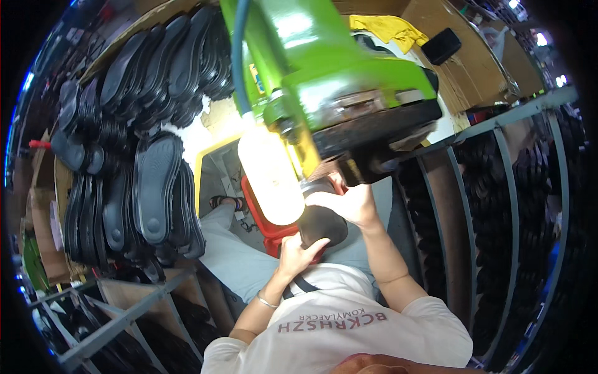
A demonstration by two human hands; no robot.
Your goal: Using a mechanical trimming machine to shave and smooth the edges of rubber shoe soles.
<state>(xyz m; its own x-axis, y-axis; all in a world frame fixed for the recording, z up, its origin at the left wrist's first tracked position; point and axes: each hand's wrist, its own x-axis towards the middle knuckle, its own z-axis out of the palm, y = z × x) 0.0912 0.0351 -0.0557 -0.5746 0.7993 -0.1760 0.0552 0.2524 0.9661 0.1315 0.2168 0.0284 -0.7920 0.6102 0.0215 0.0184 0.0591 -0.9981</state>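
Hands grip a black shoe sole (322,225) beneath the green machine (324,75): left hand (299,252) fingers closed on its lower end, right hand (349,202) clasping its upper end. Rubbery and light, it probably flexes, so gripping both ends steadies it.

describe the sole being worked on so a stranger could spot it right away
Find the big green machine at top centre. Right below it, both hands grip one dark rubber shoe sole, beside a glowing white lamp. Unlike the stacked soles on the left, it alone is hand-held.
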